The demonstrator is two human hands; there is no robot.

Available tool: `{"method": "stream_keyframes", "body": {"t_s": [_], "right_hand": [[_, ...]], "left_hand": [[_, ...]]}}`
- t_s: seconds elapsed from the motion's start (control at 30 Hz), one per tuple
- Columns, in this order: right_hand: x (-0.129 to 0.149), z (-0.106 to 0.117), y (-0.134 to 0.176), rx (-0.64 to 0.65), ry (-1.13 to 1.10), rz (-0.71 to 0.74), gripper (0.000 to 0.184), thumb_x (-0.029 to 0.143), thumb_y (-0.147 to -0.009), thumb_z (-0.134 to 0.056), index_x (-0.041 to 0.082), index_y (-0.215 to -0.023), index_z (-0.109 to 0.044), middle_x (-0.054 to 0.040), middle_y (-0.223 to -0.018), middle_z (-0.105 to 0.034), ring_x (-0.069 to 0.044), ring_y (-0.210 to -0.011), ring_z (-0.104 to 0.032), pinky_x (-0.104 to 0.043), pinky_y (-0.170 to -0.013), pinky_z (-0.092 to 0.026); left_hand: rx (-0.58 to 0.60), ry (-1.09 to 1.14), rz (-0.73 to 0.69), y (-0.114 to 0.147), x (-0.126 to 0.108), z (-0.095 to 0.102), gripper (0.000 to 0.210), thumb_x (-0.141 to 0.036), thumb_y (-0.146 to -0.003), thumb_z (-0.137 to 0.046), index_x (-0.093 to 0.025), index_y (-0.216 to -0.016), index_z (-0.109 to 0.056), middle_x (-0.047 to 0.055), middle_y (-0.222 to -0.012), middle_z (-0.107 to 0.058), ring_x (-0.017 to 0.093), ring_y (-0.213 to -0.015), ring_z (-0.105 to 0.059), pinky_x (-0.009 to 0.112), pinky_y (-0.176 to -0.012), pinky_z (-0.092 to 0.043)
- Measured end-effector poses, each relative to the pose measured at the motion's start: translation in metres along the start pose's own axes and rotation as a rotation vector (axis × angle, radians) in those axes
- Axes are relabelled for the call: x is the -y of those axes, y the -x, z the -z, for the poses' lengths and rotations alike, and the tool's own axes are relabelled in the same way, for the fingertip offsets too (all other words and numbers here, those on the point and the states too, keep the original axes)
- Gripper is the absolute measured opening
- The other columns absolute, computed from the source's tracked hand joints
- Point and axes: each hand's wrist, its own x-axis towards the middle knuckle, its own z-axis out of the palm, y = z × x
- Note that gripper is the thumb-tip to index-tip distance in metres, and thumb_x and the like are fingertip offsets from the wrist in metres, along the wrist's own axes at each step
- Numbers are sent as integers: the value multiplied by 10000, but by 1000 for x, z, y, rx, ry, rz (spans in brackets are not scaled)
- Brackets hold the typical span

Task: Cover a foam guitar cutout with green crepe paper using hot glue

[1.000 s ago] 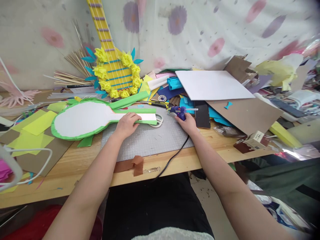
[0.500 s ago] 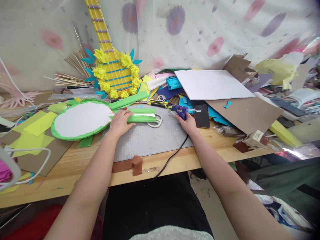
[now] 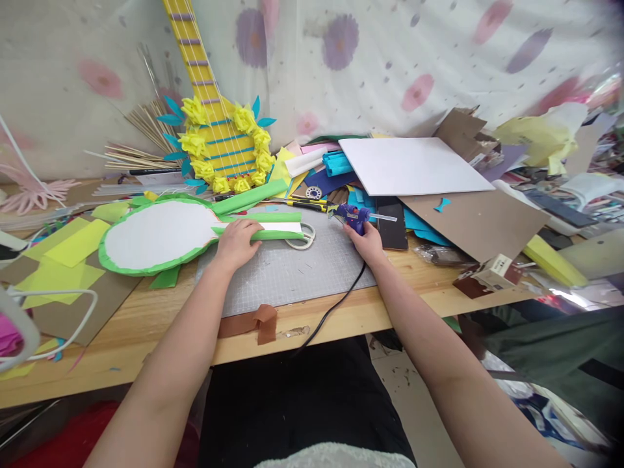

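A white cardboard guitar shape [image 3: 156, 235] with green paper wrapped round its rim lies at the left, its neck pointing right. My left hand [image 3: 238, 242] grips that neck near the rounded body, fingers over the top and thumb along the near edge. My right hand [image 3: 364, 242] is wrapped round the handle of a blue hot glue gun [image 3: 351, 216]. A clear glue stick [image 3: 386, 218] pokes out of the gun's back end, and its nozzle faces left toward the neck. White-handled scissors [image 3: 308, 236] lie partly under the neck's tip.
A grey cutting mat [image 3: 292, 279] lies under the work, crossed by the gun's black cord [image 3: 327, 313]. Behind stands a yellow paper guitar [image 3: 227, 146] with flowers. A phone [image 3: 391, 227], white board [image 3: 414, 166], brown cardboard [image 3: 480, 218] and small box [image 3: 487, 276] sit rightward.
Both hands stay nearly still. The glue gun has tilted slightly, its stick end a little lower and farther right. My left hand keeps its place on the neck.
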Motion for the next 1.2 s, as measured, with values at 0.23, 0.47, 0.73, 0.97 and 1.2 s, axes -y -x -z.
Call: {"method": "stream_keyframes", "body": {"t_s": [0.23, 0.47, 0.73, 0.97, 1.2], "right_hand": [[0, -3, 0, 130, -376, -113, 443, 526, -588, -741, 193, -836, -586, 18, -625, -637, -106, -485, -507, -270, -516, -418], [1, -5, 0, 170, -475, -126, 460, 515, -564, -773, 203, -828, -561, 12, -676, -646, -98, -539, -528, -235, -491, -397], [9, -3, 3, 166, -522, -168, 471, 497, -528, -794, 203, -815, -562, 7, -707, -653, -84, -522, -506, -234, -487, -394], [16, 4, 5, 137, -666, -185, 459, 486, -525, -799, 209, -812, -572, -1, -826, -686, -65, -536, -499, -217, -488, -406], [19, 4, 6, 160, -691, -195, 467, 500, -521, -792, 215, -815, -567, 0, -834, -674, -64, -539, -490, -218, -484, -401]], "left_hand": [[-48, 74, 91, 2, -7, 6, 240, -347, -836, -575, -203, -974, -709, 57, -1101, -709, 245, -1068, -619, 355, -879, -485], [-344, 72, 280, 0, 11, 14, 286, -346, -914, -443, -192, -879, -681, 73, -1008, -716, 230, -995, -621, 353, -920, -444], [135, -102, 18, -7, 24, 18, 655, -373, -710, -734, -195, -1303, -522, 106, -1338, -558, 292, -1242, -486, 406, -1046, -356], [279, -282, -36, -18, 15, 28, 497, -227, -801, -603, -194, -1294, -545, 99, -1308, -555, 271, -1214, -500, 370, -990, -433], [14, -237, 6, -8, 1, 41, 518, -173, -792, -566, -216, -1306, -523, 131, -1228, -548, 303, -1187, -479, 433, -975, -447]]}}
